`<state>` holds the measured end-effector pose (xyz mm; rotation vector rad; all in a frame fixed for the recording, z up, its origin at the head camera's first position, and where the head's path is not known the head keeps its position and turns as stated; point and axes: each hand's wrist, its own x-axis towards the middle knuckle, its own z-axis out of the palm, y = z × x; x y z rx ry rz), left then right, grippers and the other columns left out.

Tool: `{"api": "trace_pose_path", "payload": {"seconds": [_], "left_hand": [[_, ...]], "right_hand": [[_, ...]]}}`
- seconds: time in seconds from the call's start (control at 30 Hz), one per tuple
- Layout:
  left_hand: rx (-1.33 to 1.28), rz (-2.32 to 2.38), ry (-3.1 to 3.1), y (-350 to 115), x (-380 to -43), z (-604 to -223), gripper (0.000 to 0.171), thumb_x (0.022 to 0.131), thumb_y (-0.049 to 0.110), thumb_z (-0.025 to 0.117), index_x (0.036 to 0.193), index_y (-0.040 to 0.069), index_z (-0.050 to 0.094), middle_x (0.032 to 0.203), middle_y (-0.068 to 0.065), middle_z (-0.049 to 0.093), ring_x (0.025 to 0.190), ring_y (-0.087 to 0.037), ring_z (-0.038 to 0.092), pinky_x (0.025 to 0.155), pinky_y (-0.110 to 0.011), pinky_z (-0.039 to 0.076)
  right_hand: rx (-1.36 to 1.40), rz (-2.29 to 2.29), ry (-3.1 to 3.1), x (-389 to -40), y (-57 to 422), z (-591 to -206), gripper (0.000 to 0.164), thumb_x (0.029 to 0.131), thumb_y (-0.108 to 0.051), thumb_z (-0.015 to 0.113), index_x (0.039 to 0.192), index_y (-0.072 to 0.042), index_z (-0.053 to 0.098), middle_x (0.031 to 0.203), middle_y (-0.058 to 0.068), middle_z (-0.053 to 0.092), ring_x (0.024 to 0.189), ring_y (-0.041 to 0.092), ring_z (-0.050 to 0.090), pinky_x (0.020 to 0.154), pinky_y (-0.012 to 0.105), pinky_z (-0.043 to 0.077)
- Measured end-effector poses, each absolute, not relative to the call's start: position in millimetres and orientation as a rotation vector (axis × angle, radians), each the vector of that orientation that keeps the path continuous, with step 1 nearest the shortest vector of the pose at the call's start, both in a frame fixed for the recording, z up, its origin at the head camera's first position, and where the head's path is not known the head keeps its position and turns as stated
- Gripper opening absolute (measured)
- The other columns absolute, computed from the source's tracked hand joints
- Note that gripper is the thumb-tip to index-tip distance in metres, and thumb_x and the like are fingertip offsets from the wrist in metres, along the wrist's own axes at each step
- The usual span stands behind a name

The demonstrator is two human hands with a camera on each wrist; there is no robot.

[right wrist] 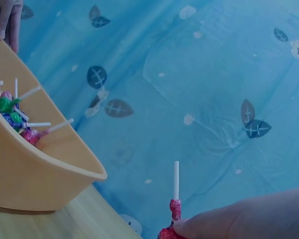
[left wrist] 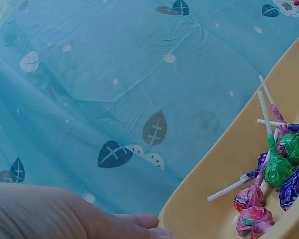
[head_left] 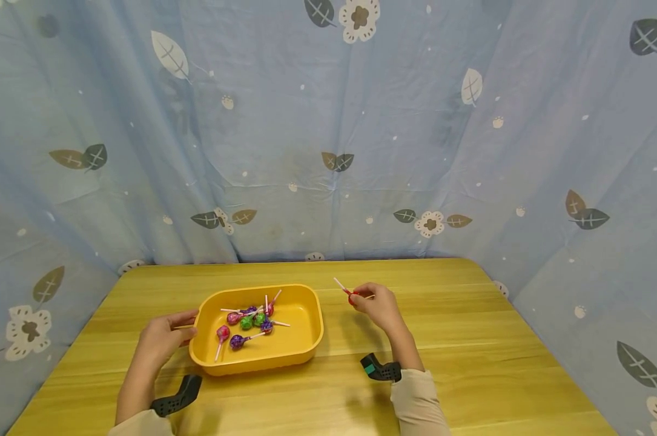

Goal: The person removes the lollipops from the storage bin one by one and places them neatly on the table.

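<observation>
Your right hand [head_left: 381,306] pinches one lollipop [head_left: 352,299], stick [head_left: 340,283] leaning left; the tray [head_left: 301,324] lies left of this hand, and your left hand [head_left: 160,340] grips its far end.

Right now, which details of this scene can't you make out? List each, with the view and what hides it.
- Candy end of the held lollipop: right hand covers part, head view; cut off by bottom edge, right wrist view.
- Print on the lollipops in the tray: head view, too small to read.
- Right end of the tray: left wrist view, cut off by right edge.
</observation>
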<state>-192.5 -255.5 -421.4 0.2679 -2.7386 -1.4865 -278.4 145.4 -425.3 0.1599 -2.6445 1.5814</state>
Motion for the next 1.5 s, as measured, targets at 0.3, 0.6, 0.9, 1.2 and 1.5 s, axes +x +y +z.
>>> {"api": "trace_pose_path", "payload": {"seconds": [0.3,0.6,0.9,1.2,1.5], "left_hand": [[0.25,-1.488,-2.733,-254.5,-192.0,-420.7,0.045,0.093,0.003,0.06,0.134,-0.011,0.05,0.123,-0.031,0.057,0.101,-0.037,0.063,0.076,-0.037,0.057],[0.249,-1.483,-2.732,-254.9,-192.2,-420.2,0.046,0.092,0.004,0.06,0.135,-0.01,0.05,0.122,-0.031,0.057,0.1,-0.036,0.063,0.076,-0.037,0.057],[0.256,-1.482,-2.719,-254.4,-190.7,-420.8,0.044,0.092,0.002,0.06,0.133,-0.011,0.051,0.121,-0.031,0.058,0.098,-0.036,0.064,0.075,-0.036,0.057],[0.255,-1.477,-2.722,-255.2,-190.3,-422.3,0.044,0.092,0.002,0.06,0.134,-0.011,0.051,0.122,-0.031,0.058,0.099,-0.036,0.064,0.075,-0.036,0.057],[0.27,-1.476,-2.732,-254.3,-190.3,-421.7,0.044,0.093,0.002,0.06,0.134,-0.01,0.05,0.123,-0.031,0.057,0.1,-0.037,0.063,0.078,-0.039,0.056]], "right_hand": [[0.136,1.722,-2.588,-279.7,146.6,-433.0,0.015,0.092,-0.005,0.065,0.101,0.007,0.067,0.086,0.014,0.068,0.083,0.037,0.068,0.073,0.045,0.057],[0.065,1.795,-2.588,-282.6,147.1,-438.7,0.019,0.094,-0.007,0.063,0.102,0.011,0.066,0.087,0.017,0.07,0.079,0.037,0.069,0.069,0.043,0.058],[0.016,1.714,-2.659,-283.6,147.4,-447.7,0.022,0.094,-0.013,0.064,0.1,0.009,0.067,0.085,0.013,0.069,0.075,0.03,0.07,0.067,0.038,0.058],[-0.047,1.699,-2.688,-283.8,146.9,-456.3,0.024,0.095,-0.013,0.062,0.098,0.009,0.067,0.085,0.015,0.067,0.07,0.028,0.07,0.064,0.034,0.058],[-0.088,1.652,-2.68,-282.0,142.3,-459.9,0.021,0.094,-0.011,0.063,0.093,0.01,0.068,0.079,0.015,0.068,0.063,0.026,0.069,0.057,0.032,0.058]]}}
